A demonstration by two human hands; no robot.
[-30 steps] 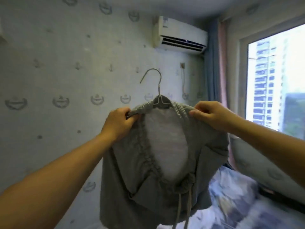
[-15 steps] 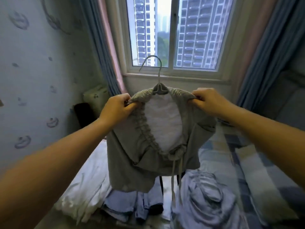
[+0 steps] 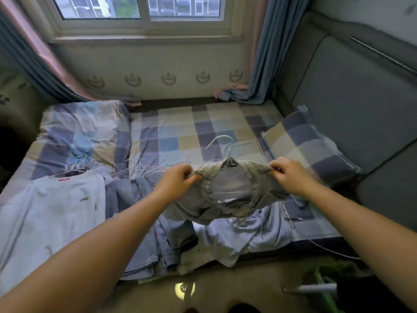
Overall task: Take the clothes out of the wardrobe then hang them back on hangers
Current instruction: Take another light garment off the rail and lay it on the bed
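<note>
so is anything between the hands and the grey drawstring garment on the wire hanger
Nothing visible does: the left hand and right hand each pinch the gathered waistband of the grey drawstring garment, either side of the thin wire hanger. The wardrobe is out of view, so that path cannot be judged.

**Grey garment on a hanger, more clothes and hangers on the bed**

A grey garment (image 3: 225, 199) with a gathered, elastic opening hangs on a thin wire hanger (image 3: 230, 162), whose hook points up and away. The left hand (image 3: 180, 177) and right hand (image 3: 286, 172) each pinch one side of the gathered edge, stretching it open above the bed (image 3: 180, 123). Beneath it lies a crumpled heap of pale blue clothes (image 3: 225, 236). To the left, a white shirt (image 3: 56, 199) lies spread flat. Between them, loose wire hangers (image 3: 155, 166) lie scattered on the checked sheet.
</note>
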